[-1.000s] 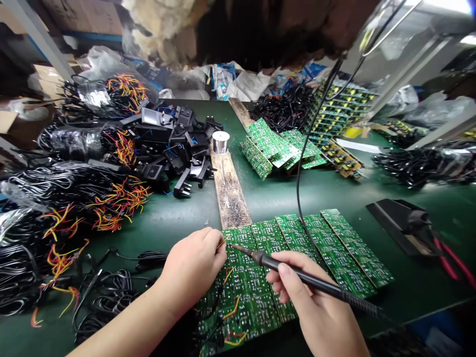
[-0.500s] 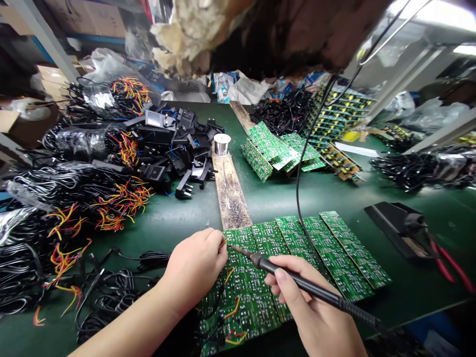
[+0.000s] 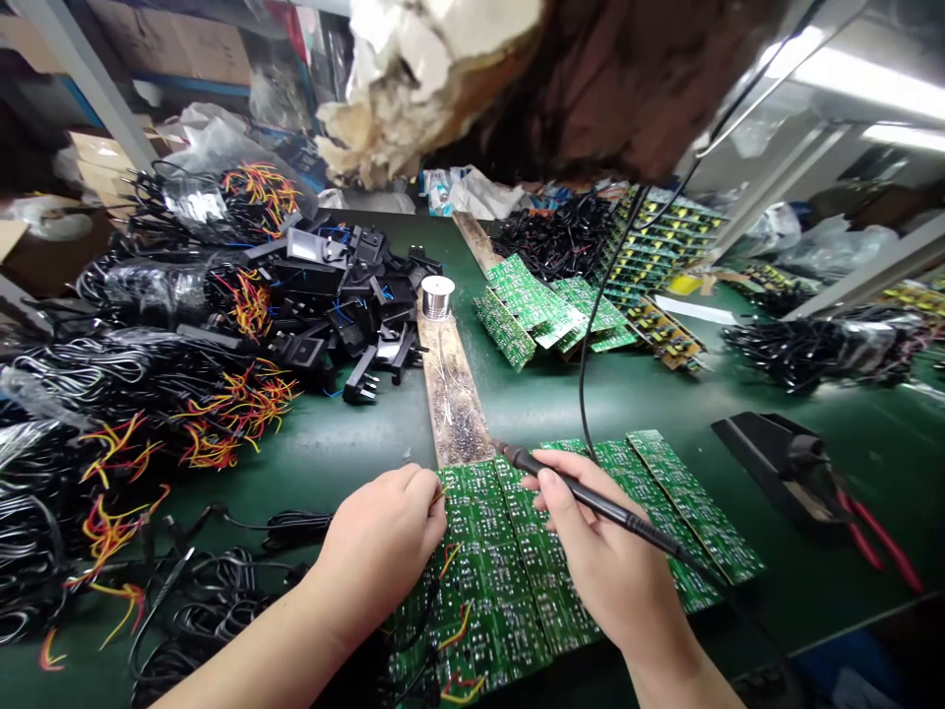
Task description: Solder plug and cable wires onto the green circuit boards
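Green circuit boards (image 3: pixel 528 581) lie side by side in front of me. At their upper left corner, my left hand (image 3: pixel 388 522) is closed in a pinch on a thin wire (image 3: pixel 438 495), whose coloured end shows past the fingers. My right hand (image 3: pixel 601 532) grips a black soldering iron (image 3: pixel 583 497) like a pen above the boards. The iron's tip points at the lower end of a scorched wooden strip (image 3: pixel 462 399). Red and yellow wire ends (image 3: pixel 459 625) stand along the boards' left edge. A solder spool (image 3: pixel 438 296) sits farther up the strip.
Bundled black cables (image 3: pixel 140 384) with red and yellow ends fill the left side. Black plug adapters (image 3: pixel 354 295) are heaped beside the spool. More green boards (image 3: pixel 535 305) lie behind. An iron holder (image 3: pixel 768 463) and red-handled pliers (image 3: pixel 871 537) are at right.
My right hand has lifted the soldering iron up and away from the wire at my left hand, toward the wooden strip. My left hand keeps its pinch. The view has shifted slightly.
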Available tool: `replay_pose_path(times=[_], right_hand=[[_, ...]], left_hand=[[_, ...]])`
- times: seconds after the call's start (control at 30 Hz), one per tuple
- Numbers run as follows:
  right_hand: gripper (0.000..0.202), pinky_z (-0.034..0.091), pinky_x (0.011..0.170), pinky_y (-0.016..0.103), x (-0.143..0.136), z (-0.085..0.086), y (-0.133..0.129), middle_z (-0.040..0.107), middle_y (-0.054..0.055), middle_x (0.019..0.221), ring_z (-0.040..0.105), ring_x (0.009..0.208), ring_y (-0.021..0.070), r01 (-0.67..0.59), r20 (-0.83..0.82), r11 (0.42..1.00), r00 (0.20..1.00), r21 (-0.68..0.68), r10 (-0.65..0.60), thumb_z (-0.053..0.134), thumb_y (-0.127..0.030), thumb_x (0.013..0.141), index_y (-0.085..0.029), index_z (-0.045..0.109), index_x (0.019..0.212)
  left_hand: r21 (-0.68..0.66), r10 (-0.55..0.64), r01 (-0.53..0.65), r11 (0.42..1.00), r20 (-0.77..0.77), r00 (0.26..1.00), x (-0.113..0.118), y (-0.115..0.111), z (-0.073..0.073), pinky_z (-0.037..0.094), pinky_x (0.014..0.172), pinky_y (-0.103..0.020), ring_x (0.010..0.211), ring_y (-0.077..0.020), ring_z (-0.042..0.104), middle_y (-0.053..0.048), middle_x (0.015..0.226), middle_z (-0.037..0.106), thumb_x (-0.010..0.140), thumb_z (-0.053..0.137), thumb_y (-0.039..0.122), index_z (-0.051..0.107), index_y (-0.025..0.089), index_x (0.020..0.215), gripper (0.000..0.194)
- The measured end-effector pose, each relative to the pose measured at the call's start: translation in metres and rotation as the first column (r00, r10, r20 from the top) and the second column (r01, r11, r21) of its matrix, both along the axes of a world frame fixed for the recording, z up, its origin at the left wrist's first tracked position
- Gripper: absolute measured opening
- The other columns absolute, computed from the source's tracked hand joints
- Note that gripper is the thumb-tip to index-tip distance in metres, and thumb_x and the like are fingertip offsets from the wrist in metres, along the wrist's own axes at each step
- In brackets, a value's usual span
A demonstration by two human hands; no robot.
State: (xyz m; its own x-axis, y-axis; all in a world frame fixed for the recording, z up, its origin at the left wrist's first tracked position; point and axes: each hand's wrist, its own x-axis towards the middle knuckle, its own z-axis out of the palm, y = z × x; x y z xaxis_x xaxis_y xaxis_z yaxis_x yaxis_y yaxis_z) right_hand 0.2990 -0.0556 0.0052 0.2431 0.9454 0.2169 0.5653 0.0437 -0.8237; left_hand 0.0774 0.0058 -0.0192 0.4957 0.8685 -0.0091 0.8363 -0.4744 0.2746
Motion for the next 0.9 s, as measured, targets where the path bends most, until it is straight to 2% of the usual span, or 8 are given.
replay_pose_path(times=[0.23, 0.53, 0.63, 0.77, 0.9], right_hand=[[0.033, 0.064, 0.096, 0.044, -0.011, -0.003, 0.011, 0.080, 0.009, 0.113, 0.078, 0.099, 0.0248, -0.024, 0.017, 1.000, 1.000, 0.006, 0.024, 0.057, -0.047, 0.109, -0.023, 0.074, 0.126], [0.033, 0.063, 0.100, 0.046, -0.014, -0.005, 0.015, 0.080, 0.009, 0.118, 0.078, 0.100, 0.0250, -0.022, 0.026, 1.000, 0.999, -0.008, 0.022, 0.057, -0.049, 0.110, -0.025, 0.073, 0.126], [0.033, 0.063, 0.100, 0.047, -0.015, -0.005, 0.016, 0.079, 0.009, 0.122, 0.078, 0.101, 0.0256, -0.014, 0.030, 1.000, 0.999, -0.009, 0.015, 0.057, -0.049, 0.109, -0.025, 0.074, 0.126], [0.032, 0.064, 0.095, 0.045, -0.015, -0.006, 0.018, 0.080, 0.009, 0.117, 0.078, 0.100, 0.0254, -0.017, 0.026, 1.000, 1.000, -0.014, 0.017, 0.058, -0.048, 0.109, -0.025, 0.074, 0.125], [0.031, 0.066, 0.089, 0.042, -0.015, -0.004, 0.017, 0.080, 0.008, 0.113, 0.078, 0.098, 0.0248, -0.017, 0.014, 1.000, 1.000, -0.017, 0.017, 0.058, -0.047, 0.109, -0.025, 0.074, 0.126]], left_hand=[[0.003, -0.007, 0.007, 1.000, -0.010, 1.000, -0.001, 0.000, 0.000, 0.050, 0.076, -0.038, 0.086, -0.0233, 0.069, -0.002, 0.090, 0.070, 0.107, 0.047, 0.025, 0.063, 0.023, 0.091, 0.022], [0.011, -0.014, 0.014, 1.000, 0.024, 1.000, -0.002, -0.002, 0.001, 0.052, 0.080, -0.040, 0.088, -0.0241, 0.069, -0.004, 0.092, 0.071, 0.107, 0.046, 0.027, 0.064, 0.022, 0.092, 0.024], [0.014, -0.006, 0.005, 1.000, 0.053, 0.999, -0.002, -0.002, 0.001, 0.053, 0.082, -0.041, 0.089, -0.0248, 0.070, -0.004, 0.094, 0.072, 0.108, 0.045, 0.029, 0.064, 0.022, 0.094, 0.024], [0.026, 0.015, -0.018, 1.000, 0.085, 0.996, -0.004, -0.002, 0.001, 0.052, 0.080, -0.041, 0.089, -0.0251, 0.071, -0.004, 0.094, 0.073, 0.108, 0.046, 0.028, 0.064, 0.021, 0.099, 0.021], [0.085, -0.045, 0.038, 0.996, 0.089, 0.995, -0.006, -0.002, 0.000, 0.050, 0.079, -0.039, 0.087, -0.0236, 0.068, -0.004, 0.092, 0.072, 0.109, 0.045, 0.026, 0.065, 0.022, 0.098, 0.022]])
